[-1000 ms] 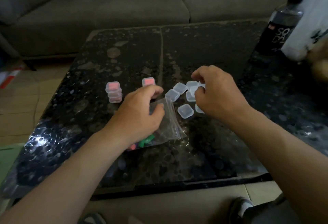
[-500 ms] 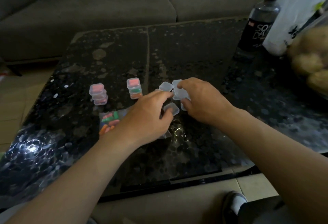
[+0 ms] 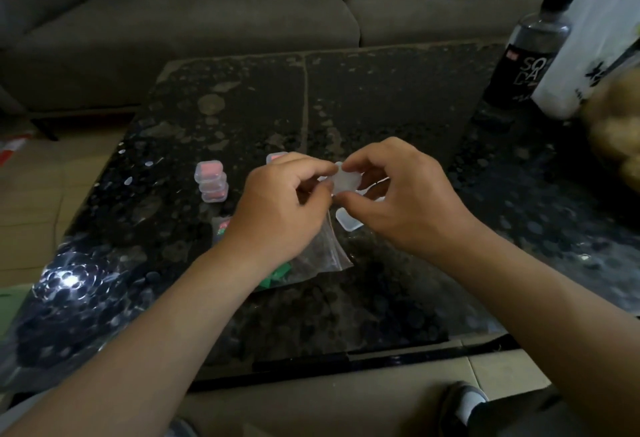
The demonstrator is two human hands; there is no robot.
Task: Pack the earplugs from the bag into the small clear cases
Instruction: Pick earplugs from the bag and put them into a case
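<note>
Speckled table (image 3: 381,107); small, frosted, round-cornered clear case (image 3: 346,182)

Dim, soft, grainy indoor scene. A bright glare spot gleams on the glossy dark table (image 3: 65,279) at lower left. Wide-angle distortion bends the edges.

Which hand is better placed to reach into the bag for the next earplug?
Left, probably. Both pinch the clear case, but the left hand hangs directly above the bag; the right hand is farther from it.
</note>
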